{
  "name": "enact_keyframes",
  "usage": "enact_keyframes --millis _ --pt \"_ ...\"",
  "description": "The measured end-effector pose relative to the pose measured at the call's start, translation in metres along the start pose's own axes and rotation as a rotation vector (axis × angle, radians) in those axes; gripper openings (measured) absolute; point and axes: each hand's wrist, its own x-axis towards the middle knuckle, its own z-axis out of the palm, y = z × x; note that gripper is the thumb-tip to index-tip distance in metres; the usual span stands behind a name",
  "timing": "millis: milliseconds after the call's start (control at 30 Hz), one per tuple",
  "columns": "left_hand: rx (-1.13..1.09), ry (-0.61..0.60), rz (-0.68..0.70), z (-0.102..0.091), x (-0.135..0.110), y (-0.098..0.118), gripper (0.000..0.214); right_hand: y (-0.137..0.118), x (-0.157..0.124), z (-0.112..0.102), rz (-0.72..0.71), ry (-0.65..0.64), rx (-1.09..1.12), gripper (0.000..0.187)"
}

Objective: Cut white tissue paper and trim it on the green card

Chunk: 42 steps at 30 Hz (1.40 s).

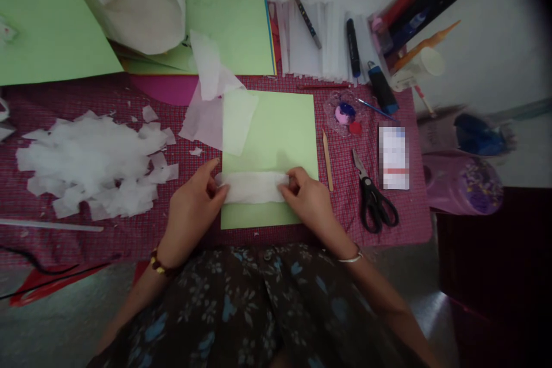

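A strip of white tissue paper (254,187) lies flat across the lower part of a light green sheet (276,126). At its left end, my left hand (194,201) pinches the strip between thumb and fingers. The opposite end is held the same way by my right hand (308,195), near the sheet's right edge. Loose pieces of thin white paper (219,118) overlap the sheet's upper left corner. To the left of my left hand spreads a pile of cut white paper pieces (95,161).
Right of the sheet lie a wooden stick (328,161), black-handled scissors (373,195) and a blurred-out white card (394,156). Behind them are a small plastic dish of paint (345,115) and markers (352,49). Green card sheets (233,29) and a white paper roll (142,17) stand at the back.
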Motion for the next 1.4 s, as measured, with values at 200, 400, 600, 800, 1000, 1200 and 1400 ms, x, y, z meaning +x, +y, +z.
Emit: enact_keyframes --millis 200,400,600,800,1000,1200,1400 --pt "-0.087 0.036 0.006 -0.002 0.002 -0.008 0.048 0.011 -0.001 -0.003 -0.071 -0.026 0.087 0.02" --pt "-0.132 0.037 0.049 0.002 0.002 -0.015 0.045 0.015 -0.002 -0.002 -0.123 -0.019 0.071 0.014" --pt "-0.149 0.039 0.083 0.004 0.002 -0.018 0.043 0.017 -0.003 -0.003 -0.128 -0.039 0.096 0.014" --pt "-0.152 0.031 0.093 0.003 0.002 -0.017 0.044 0.018 -0.002 -0.003 -0.111 -0.042 0.114 0.019" --pt "-0.187 0.057 0.108 0.004 0.001 -0.018 0.037 0.02 0.0 -0.004 -0.128 -0.056 0.179 0.014" --pt "-0.247 0.097 0.137 0.007 0.001 -0.022 0.031 0.017 0.003 -0.004 -0.161 -0.019 0.214 0.014" --pt "-0.23 0.095 0.159 0.007 0.001 -0.019 0.027 0.007 0.007 -0.008 -0.19 -0.055 0.145 0.024"
